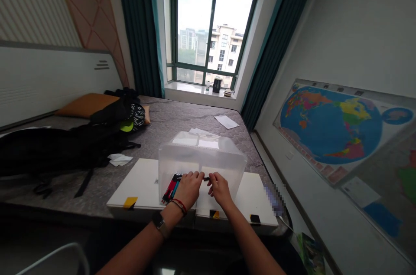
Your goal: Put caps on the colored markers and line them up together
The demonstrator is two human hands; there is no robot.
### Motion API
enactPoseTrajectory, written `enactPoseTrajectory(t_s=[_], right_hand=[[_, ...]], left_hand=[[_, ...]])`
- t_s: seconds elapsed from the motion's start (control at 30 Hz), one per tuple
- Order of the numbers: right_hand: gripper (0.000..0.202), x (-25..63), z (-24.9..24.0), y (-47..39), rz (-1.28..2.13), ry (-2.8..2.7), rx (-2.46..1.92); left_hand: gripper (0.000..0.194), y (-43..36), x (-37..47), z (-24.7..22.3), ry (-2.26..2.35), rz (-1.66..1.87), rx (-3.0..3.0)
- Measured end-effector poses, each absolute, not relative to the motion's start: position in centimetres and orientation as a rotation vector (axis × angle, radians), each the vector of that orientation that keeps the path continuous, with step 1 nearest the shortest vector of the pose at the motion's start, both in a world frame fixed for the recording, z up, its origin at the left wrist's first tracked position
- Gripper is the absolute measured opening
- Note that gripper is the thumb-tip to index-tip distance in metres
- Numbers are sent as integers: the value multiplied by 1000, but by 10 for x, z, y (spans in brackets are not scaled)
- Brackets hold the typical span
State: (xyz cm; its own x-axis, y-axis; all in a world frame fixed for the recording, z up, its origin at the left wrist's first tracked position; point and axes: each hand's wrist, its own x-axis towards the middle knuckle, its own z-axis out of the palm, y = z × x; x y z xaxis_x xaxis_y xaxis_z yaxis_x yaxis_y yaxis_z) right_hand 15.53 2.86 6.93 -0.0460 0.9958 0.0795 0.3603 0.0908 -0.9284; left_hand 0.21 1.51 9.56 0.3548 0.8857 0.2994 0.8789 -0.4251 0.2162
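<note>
A clear plastic box (224, 162) lies on a white board, its open side facing me. Several pens (170, 188), red, black and blue, are bunched at its left side. My left hand (189, 188), with a watch and a red bracelet at the wrist, is closed on a dark pen (206, 178) at the front of the box. The fingers of my right hand (220, 188) pinch the other end of that same pen. Both hands are close together, just right of the bunched pens.
The white boards (130, 184) rest on a grey mattress (175, 114). A black bag (58, 149) and crumpled tissue (119, 159) lie to the left. White paper (226, 122) is farther back. A world map (331, 123) hangs on the right wall.
</note>
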Motion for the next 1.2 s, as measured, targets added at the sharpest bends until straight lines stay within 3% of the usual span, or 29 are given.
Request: enactPoseTrajectory(t_s=[0.23,0.37,0.47,0.73,0.87,1.0,1.2], right_hand=[[44,162,48,10,1048,-1334,-1288],[33,170,32,9,897,-1481,-1353],[24,171,23,10,793,-1574,-1387],[25,169,22,6,725,-1706,-1471],[29,169,25,5,736,-1720,-1503],[30,166,24,10,880,-1584,-1462],[41,151,35,21,1335,-1300,-1277]], left_hand=[[13,18,14,101,1598,774,2500],[34,21,16,107,1536,865,2547],[33,23,14,107,1472,836,2625],[44,19,6,101,1241,707,2741],[33,12,-1,94,956,617,2883],[22,13,-16,93,853,532,2944],[22,12,-23,88,541,531,2887]])
